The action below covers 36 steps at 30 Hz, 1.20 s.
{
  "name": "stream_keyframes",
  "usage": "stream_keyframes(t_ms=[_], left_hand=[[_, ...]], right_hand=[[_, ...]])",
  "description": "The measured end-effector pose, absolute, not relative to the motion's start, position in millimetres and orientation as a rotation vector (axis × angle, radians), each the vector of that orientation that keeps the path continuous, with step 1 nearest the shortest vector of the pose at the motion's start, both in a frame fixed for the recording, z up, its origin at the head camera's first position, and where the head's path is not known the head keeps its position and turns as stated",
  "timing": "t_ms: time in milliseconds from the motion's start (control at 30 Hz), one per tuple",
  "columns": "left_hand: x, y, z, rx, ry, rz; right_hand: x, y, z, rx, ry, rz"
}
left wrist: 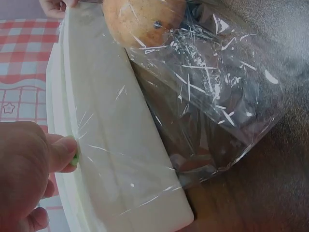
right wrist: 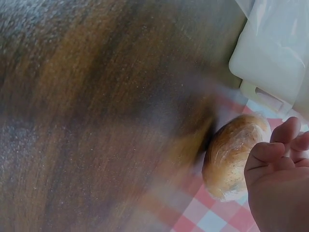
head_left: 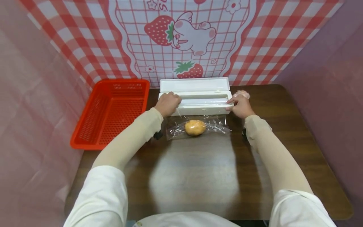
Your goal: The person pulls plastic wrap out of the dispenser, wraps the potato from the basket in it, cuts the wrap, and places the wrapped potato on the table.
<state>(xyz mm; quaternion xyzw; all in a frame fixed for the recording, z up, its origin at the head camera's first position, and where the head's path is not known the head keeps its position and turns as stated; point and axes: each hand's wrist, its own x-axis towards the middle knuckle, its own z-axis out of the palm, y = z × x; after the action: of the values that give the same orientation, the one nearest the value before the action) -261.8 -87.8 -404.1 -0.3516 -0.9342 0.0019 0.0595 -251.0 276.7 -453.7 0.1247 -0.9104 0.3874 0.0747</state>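
A white cling film dispenser box (head_left: 198,110) lies across the table with its lid (head_left: 195,85) raised and a roll of film (head_left: 202,101) inside. My left hand (head_left: 168,104) is at the left end of its front edge, thumb pressed against a small green slide cutter (left wrist: 75,158). At the right end, my right hand (head_left: 241,105) grips the box's edge between thumb and fingers. Clear film (left wrist: 212,96) runs from the box over its front onto the table. On that sheet rests a potato (head_left: 195,127), just in front of the box.
A potato wrapped in film (right wrist: 234,157) lies beyond my right hand, beside the box's end. To the left stands a red plastic basket (head_left: 110,146). Behind the box rises a red-and-white checked cloth (head_left: 99,41). The brown wooden table (head_left: 195,176) extends towards me.
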Motion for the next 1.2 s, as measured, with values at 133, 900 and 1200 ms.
stream_keyframes(t_ms=[133,900,1200], left_hand=[[-261.5,-89.5,-401.9,-1.070,-2.840,0.066],[-254.9,-139.5,-398.1,-0.984,-2.907,0.237],[-253.5,-140.8,-394.5,-0.992,-2.913,0.223]], right_hand=[[-250.9,276.4,-454.3,0.383,-2.726,1.149],[-252.3,276.8,-466.8,0.335,-2.721,1.164],[-250.2,276.5,-462.0,0.354,-2.664,1.185]])
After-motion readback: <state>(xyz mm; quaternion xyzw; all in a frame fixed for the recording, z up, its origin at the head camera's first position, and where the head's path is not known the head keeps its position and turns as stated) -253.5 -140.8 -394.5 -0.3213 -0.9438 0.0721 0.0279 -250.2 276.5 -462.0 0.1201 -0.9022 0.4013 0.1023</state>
